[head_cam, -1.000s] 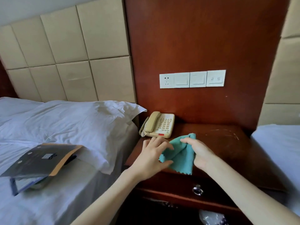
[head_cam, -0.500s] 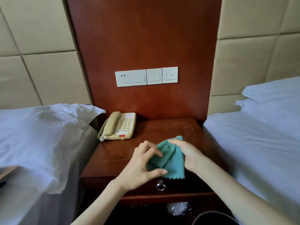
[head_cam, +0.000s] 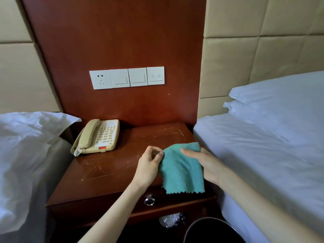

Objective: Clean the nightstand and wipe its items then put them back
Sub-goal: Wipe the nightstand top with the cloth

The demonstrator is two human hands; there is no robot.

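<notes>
Teal cloth [head_cam: 182,171] is pinched by your left hand [head_cam: 149,166] and, seemingly, your right hand [head_cam: 207,163]; fold it flat, then wipe the table [head_cam: 105,174].

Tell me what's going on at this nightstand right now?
A person is holding a teal cloth in both hands over the front right of the nightstand. The left hand pinches its upper left edge and the right hand grips the upper right side, so the cloth hangs spread between them. The beige telephone sits at the back left, handset on its cradle. Pale scuff marks show on the wooden top.
</notes>
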